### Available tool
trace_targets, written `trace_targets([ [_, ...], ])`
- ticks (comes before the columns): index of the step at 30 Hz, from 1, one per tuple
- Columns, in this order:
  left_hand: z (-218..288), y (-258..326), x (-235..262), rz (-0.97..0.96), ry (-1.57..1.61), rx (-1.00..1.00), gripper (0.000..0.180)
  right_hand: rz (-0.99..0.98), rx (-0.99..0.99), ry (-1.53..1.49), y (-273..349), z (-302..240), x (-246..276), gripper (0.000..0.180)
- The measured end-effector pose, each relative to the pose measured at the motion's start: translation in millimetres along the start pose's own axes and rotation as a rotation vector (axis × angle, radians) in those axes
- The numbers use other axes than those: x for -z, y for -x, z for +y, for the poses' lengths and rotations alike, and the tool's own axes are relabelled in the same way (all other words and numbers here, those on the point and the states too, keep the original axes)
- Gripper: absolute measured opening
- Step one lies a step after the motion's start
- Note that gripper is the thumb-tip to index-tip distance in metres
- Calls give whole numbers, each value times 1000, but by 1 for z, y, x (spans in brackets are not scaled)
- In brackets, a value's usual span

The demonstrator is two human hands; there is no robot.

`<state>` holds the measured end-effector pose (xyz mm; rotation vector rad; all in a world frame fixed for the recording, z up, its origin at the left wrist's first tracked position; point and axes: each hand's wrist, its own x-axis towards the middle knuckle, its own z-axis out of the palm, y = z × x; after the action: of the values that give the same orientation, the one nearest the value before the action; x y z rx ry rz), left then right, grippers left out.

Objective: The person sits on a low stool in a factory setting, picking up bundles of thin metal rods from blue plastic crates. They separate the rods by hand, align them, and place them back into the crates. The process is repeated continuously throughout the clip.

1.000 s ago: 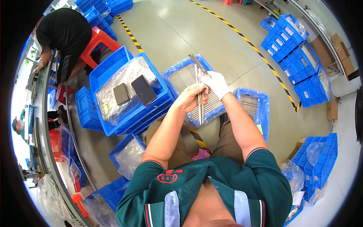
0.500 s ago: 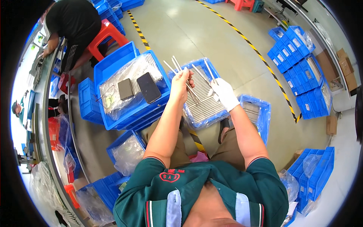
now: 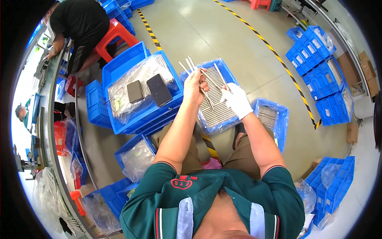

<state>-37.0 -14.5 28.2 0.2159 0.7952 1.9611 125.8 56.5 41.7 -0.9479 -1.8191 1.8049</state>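
Note:
My bare left hand (image 3: 192, 88) is closed round several thin metal rods (image 3: 208, 100), which fan out above and below the fingers. My right hand (image 3: 238, 101), in a white glove, pinches the lower end of a metal rod (image 3: 221, 75) that points up and away. Another rod (image 3: 211, 79) slants between the two hands; which hand bears it I cannot tell. Both hands are over a blue crate (image 3: 217, 129) lined with clear plastic, where many similar rods lie side by side in a layer.
On the left, stacked blue crates (image 3: 137, 126) hold bagged rods, with a phone (image 3: 159, 90) and a dark flat box (image 3: 135, 92) on top. Another crate of rods (image 3: 284, 119) stands near my right knee. A person (image 3: 81, 30) bends over the bench by a red stool (image 3: 118, 34).
The slanting rod's upper end has come up to my left fingers. Both hands stay over the crate, the whole view having shifted slightly.

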Motion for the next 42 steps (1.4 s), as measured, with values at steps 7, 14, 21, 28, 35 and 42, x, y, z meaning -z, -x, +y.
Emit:
trace_targets([
  [7, 0, 0, -2, 47, 33, -17, 26, 15, 82, 77, -1, 4, -3, 16],
  [14, -13, 8, -5, 3, -90, 31, 29, 37, 34, 34, -2, -1, -7, 17],
  [21, -19, 19, -16, -132, -292, 185, 22, 160, 172, 134, -18, 14, -5, 22],
  [28, -31, 25, -21, -125, -446, 130, 25, 164, 116, -40, -14, 15, -8, 20],
  [35, -29, 24, -18, -31, -302, 161, 21, 53, 119, 133, -24, 13, 9, 20],
  [42, -37, 29, -13, -300, -443, 360, 21, 50, -52, -174, -37, -1, 20, 25],
])
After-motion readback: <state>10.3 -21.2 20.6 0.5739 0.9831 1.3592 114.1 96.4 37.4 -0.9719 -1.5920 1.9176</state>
